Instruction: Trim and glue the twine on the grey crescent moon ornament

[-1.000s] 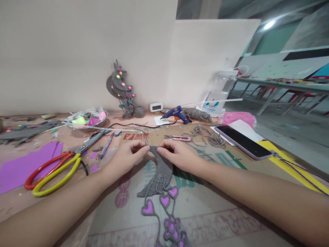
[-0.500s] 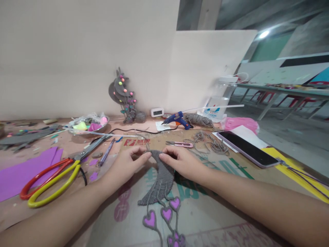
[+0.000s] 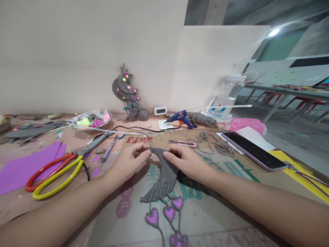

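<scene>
A grey yarn-wrapped crescent (image 3: pixel 164 176) hangs between my hands above the cardboard. Purple hearts edged in grey yarn, one of them a heart (image 3: pixel 152 217) at the lower left, dangle from its cords. My left hand (image 3: pixel 133 159) pinches the small loop at the crescent's upper tip. On the other side, my right hand (image 3: pixel 183 159) grips the crescent's upper right edge between thumb and fingers. The fingertips behind the crescent are partly hidden.
Red-and-yellow scissors (image 3: pixel 59 175) lie left, near purple sheets (image 3: pixel 31 164). Beyond my hands are pink snips (image 3: pixel 183 143), a blue glue gun (image 3: pixel 181 119) and grey yarn (image 3: pixel 203 120). A phone (image 3: pixel 253 151) lies right; a finished moon ornament (image 3: pixel 125 89) leans on the wall.
The whole view has shifted slightly, so the table items appear a little further right. Both hands keep their hold on the crescent, with hardly any change in pose.
</scene>
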`<state>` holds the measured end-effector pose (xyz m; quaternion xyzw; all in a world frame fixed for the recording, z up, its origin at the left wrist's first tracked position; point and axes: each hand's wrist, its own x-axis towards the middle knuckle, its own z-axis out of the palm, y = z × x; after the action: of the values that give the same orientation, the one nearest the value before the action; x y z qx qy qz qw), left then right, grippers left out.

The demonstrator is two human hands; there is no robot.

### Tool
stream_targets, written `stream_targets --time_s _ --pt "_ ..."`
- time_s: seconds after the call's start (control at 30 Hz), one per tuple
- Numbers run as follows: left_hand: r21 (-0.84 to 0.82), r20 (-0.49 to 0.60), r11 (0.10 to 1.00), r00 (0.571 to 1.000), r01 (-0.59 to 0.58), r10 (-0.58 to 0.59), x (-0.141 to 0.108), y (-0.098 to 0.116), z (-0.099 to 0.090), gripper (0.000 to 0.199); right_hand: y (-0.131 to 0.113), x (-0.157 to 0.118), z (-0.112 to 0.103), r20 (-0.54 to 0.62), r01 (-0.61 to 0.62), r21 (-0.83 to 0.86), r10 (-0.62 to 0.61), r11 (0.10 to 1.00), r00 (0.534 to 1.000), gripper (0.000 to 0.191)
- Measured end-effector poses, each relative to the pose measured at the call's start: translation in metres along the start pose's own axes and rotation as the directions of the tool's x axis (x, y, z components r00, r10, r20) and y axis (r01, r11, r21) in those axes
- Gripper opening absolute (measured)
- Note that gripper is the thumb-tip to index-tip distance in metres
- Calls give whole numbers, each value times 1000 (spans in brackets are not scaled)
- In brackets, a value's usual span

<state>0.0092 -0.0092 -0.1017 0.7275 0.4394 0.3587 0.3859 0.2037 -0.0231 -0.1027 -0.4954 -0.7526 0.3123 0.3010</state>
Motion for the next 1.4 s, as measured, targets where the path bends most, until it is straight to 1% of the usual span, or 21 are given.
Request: stream_targets --time_s 0.2,0.43,0.57,0.7,0.87,1.03,1.17,1.23,1.33,1.4 --pt "-34 -2 999 1000 -18 18 1 -9 3 18 1 0 -1 11 -2 -26 3 1000 1000 26" --pt "13 5 1000 1000 -16 16 2 -7 2 22 -1 0 -1 2 0 -60 0 998 1000 24" --pt "-45 33 999 999 6 -5 2 -7 1 19 0 0 0 -1 -6 -43 6 999 1000 25" --pt "-89 0 996 1000 -11 11 1 -10 2 16 -1 0 -1 -1 -12 -18 12 1000 1000 25" --pt "-46 2 999 1000 -10 10 2 -12 2 17 -3 0 -1 -4 2 -28 -3 1000 1000 24" --pt "-1 -13 999 999 -37 37 3 -11 2 16 -3 1 -1 -6 -2 -63 2 998 1000 23" --pt "17 -12 1000 1000 -4 4 3 -10 3 18 -3 0 -1 -14 0 -81 -1 997 1000 23" --pt "7 -13 1000 1000 -10 10 2 -9 3 19 -4 -1 -1 -12 5 -76 -6 997 1000 24" --pt "-5 14 999 999 -36 36 1 -6 2 24 -5 -2 -2 -9 8 -80 -9 997 1000 24" --pt "24 41 999 999 -30 29 0 -5 1 29 -7 -2 -2 -7 15 -95 -16 995 1000 24"
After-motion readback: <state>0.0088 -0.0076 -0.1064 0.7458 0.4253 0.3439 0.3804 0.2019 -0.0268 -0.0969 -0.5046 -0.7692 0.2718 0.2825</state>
